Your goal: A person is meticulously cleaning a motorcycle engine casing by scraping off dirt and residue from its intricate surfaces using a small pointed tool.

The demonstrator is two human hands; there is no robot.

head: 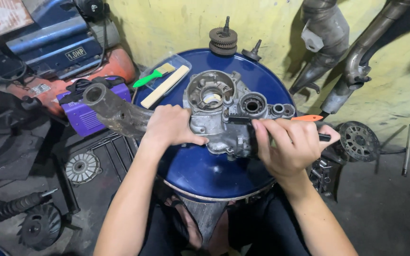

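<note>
Down at centre frame, the left hand point(171, 125) is pressed flat with fingers curled over the near-left edge of the grey cast-metal engine casing point(219, 111), which sits on the round blue drum top point(200, 170), while the right hand point(290, 144) is closed tight around a black-handled tool point(324, 137) laid against the casing's right side. Further back, upper centre, a green-handled brush point(153, 76) and a pale wooden stick point(165, 86) lie on the drum, and a stack of dark gears point(223, 41) stands at its far rim.
</note>
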